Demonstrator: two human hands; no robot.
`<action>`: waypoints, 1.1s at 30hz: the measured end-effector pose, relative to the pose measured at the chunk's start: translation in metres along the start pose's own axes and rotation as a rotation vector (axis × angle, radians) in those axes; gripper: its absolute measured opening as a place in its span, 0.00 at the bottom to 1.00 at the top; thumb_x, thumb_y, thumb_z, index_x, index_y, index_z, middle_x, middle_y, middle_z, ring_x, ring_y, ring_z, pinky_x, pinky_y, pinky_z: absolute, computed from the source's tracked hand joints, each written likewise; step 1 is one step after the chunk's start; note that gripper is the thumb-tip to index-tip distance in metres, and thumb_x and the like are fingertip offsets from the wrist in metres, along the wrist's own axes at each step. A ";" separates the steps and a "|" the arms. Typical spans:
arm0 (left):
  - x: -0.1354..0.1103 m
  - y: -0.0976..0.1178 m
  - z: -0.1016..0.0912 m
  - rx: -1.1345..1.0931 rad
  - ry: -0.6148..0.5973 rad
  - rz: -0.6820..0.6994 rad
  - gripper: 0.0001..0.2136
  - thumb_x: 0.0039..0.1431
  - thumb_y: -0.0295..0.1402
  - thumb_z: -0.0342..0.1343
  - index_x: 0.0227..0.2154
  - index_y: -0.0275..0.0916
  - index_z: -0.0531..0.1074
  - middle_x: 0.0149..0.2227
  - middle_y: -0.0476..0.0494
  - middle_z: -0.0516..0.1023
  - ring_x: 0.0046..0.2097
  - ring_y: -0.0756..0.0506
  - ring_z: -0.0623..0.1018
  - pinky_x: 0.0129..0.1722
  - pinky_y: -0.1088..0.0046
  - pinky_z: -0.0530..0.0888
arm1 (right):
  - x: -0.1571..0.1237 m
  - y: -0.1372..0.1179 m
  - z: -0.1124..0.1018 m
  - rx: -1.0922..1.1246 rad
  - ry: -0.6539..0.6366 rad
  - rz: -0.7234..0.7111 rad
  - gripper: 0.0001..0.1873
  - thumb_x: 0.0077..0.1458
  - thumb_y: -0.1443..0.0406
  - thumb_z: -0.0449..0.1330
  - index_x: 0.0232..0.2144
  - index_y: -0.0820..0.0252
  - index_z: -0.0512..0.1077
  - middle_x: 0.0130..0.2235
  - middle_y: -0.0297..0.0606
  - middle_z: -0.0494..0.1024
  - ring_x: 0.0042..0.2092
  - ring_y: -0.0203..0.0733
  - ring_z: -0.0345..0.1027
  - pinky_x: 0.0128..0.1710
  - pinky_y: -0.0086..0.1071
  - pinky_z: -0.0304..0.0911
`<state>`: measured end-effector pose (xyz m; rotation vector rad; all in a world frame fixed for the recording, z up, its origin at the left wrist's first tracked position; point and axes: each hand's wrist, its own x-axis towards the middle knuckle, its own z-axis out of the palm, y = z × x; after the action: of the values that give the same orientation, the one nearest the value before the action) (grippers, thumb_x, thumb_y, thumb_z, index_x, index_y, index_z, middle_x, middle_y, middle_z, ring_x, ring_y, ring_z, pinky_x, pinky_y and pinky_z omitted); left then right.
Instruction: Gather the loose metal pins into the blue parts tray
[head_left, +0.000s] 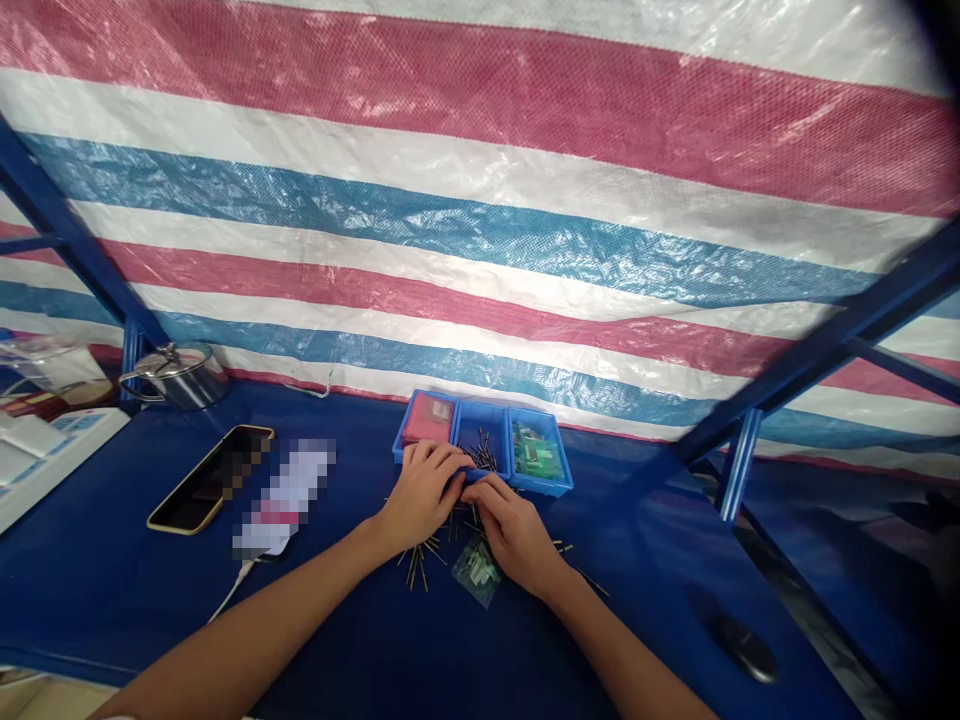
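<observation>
At the front edge of the blue middle bin (466, 411), my left hand (424, 497) and my right hand (519, 530) are close together with fingertips bent inward. Whatever they pinch is hidden behind the fingers. Thin dark rods (484, 450) with brassy parts, resembling drill bits, lie inside that bin. More loose rods (418, 568) are fanned out on the table below my left hand, and a few (592, 580) lie right of my right wrist. A small clear bag (477, 572) with pale pieces rests under my right hand.
The left bin holds a red packet (429, 418); the right one holds green bagged items (537, 452). On the blue table (337, 640) are a phone (210, 480), a blurred-out device with a white cable (231, 592), a metal cup (187, 378) and a dark mouse-like object (746, 648). Striped sheeting (480, 240) hangs behind.
</observation>
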<state>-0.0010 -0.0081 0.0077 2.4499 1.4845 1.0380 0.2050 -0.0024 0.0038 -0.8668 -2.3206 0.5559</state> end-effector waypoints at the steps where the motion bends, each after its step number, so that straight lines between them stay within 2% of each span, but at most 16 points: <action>1: 0.000 0.000 0.000 0.000 0.001 0.001 0.11 0.75 0.27 0.50 0.53 0.46 0.73 0.53 0.45 0.78 0.53 0.39 0.71 0.51 0.57 0.65 | 0.000 0.001 0.000 0.004 0.015 -0.001 0.15 0.74 0.71 0.48 0.49 0.52 0.72 0.48 0.40 0.77 0.43 0.42 0.76 0.44 0.32 0.69; 6: 0.001 -0.001 -0.001 0.005 0.008 0.005 0.11 0.74 0.27 0.51 0.52 0.46 0.73 0.53 0.46 0.78 0.52 0.39 0.71 0.51 0.57 0.65 | 0.001 0.004 0.002 0.005 0.068 -0.024 0.11 0.72 0.69 0.54 0.48 0.51 0.74 0.46 0.38 0.79 0.41 0.42 0.77 0.40 0.31 0.69; 11: 0.001 -0.001 0.001 0.013 0.009 0.003 0.11 0.74 0.28 0.51 0.52 0.46 0.73 0.52 0.45 0.78 0.53 0.39 0.71 0.51 0.57 0.65 | 0.001 0.006 0.002 0.022 0.073 -0.026 0.08 0.73 0.66 0.56 0.48 0.51 0.74 0.46 0.38 0.79 0.43 0.42 0.77 0.43 0.32 0.70; 18: 0.000 -0.002 0.002 0.024 0.007 0.001 0.11 0.74 0.27 0.51 0.53 0.46 0.74 0.53 0.45 0.78 0.53 0.40 0.71 0.51 0.57 0.65 | 0.001 0.009 0.003 0.007 0.085 -0.029 0.12 0.76 0.63 0.53 0.50 0.50 0.76 0.45 0.39 0.79 0.43 0.43 0.76 0.43 0.34 0.71; 23: 0.000 -0.001 0.002 0.025 0.018 0.005 0.12 0.74 0.27 0.51 0.53 0.46 0.73 0.53 0.45 0.78 0.53 0.39 0.71 0.51 0.57 0.65 | 0.003 0.009 0.000 0.026 0.152 -0.026 0.12 0.75 0.64 0.53 0.49 0.51 0.78 0.47 0.41 0.79 0.45 0.44 0.77 0.46 0.35 0.73; 28: 0.000 -0.001 0.002 0.020 0.022 0.011 0.11 0.74 0.27 0.51 0.53 0.45 0.73 0.53 0.45 0.78 0.53 0.39 0.71 0.50 0.57 0.65 | 0.003 0.006 -0.002 0.082 0.201 -0.049 0.15 0.75 0.66 0.53 0.53 0.50 0.78 0.49 0.41 0.80 0.47 0.44 0.77 0.47 0.35 0.74; 33: 0.000 0.000 0.001 0.024 0.025 0.009 0.11 0.74 0.28 0.51 0.53 0.45 0.73 0.52 0.45 0.79 0.52 0.39 0.72 0.50 0.57 0.65 | 0.004 0.006 -0.001 0.115 0.258 -0.047 0.12 0.74 0.66 0.56 0.52 0.50 0.78 0.45 0.40 0.81 0.45 0.45 0.77 0.46 0.36 0.73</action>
<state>-0.0004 -0.0073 0.0068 2.4712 1.5029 1.0623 0.2058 0.0046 0.0032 -0.7794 -2.0499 0.5190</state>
